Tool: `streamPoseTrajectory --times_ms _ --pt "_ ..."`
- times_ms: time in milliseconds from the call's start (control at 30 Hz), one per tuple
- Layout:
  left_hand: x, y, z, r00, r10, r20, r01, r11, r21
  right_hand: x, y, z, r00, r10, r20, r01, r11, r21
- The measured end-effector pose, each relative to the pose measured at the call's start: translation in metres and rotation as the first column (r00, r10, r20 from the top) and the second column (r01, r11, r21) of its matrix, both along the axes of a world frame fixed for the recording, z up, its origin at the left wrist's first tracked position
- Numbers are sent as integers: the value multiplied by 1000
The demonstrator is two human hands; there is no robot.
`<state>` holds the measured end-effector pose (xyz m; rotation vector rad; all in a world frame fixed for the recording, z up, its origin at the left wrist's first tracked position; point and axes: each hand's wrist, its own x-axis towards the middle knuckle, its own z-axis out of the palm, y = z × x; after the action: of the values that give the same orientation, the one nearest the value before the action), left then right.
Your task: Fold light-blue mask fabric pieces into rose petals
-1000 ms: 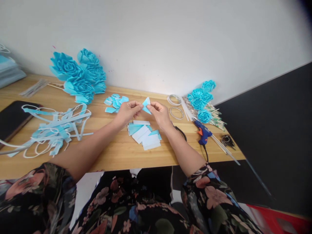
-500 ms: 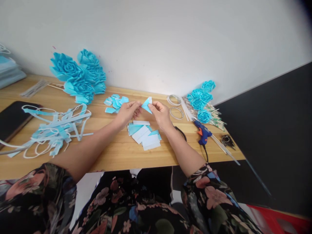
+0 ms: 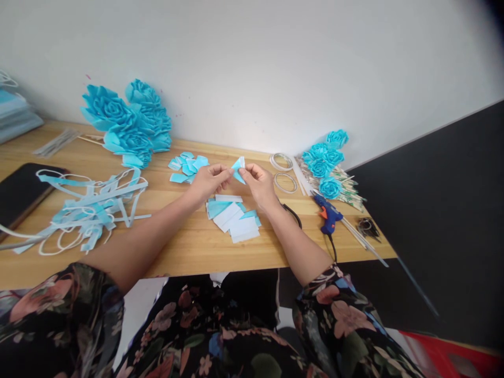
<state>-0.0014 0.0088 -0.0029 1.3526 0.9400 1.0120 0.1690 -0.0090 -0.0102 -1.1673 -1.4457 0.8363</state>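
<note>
Bench (image 3: 189, 252): wooden, set against a white wall; carries all items below.
Big flowers (image 3: 126, 123): cluster of blue paper blooms, far left, leaning at the wall.
Strips (image 3: 86, 210): loose tangle of blue and white offcuts, left side, near the front edge.
Small flowers (image 3: 325, 160): blue paper roses on sticks, far right, lying on patterned paper.
Sheets (image 3: 234, 215): fanned pile of white and blue rectangles, flat on the bench just below both hands.
Left hand (image 3: 207, 181): raised over the bench, thumb and fingertips pinched on the left edge of the fold.
Right hand (image 3: 260, 184): raised opposite, fingertips pinched on the right edge of the fold.
Glue gun (image 3: 328, 214): blue with orange trigger, lying right of the right wrist, cord trailing off the front edge.
Petals (image 3: 187, 165): small heap of cut blue pieces, behind the left hand.
Rings (image 3: 285, 181): two pale hoops, flat, between the right hand and the small flowers.
Fold (image 3: 238, 169): small pointed blue-and-white paper piece, held in the air between both hands, above the sheets.
</note>
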Motion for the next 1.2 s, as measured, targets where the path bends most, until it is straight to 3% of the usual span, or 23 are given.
streamPoseTrajectory --times_ms 400,600,733,900,1200 --pt "1 0 0 999 -4 -38 5 999 39 -1 0 -3 995 93 -22 -94 995 -19" --pt "2 -1 -2 996 -27 -90 36 994 100 -1 0 -1 998 4 -65 -5 1000 -9" --pt "1 0 -1 997 3 -74 1 998 61 -1 -1 2 992 39 -118 -44 998 -44" --pt "0 2 -1 998 63 -32 -62 998 25 0 -1 1 995 95 -33 -96 995 -37" --pt "0 3 -5 997 0 -77 3 999 37 -1 -1 -1 996 52 72 -50 998 -30"
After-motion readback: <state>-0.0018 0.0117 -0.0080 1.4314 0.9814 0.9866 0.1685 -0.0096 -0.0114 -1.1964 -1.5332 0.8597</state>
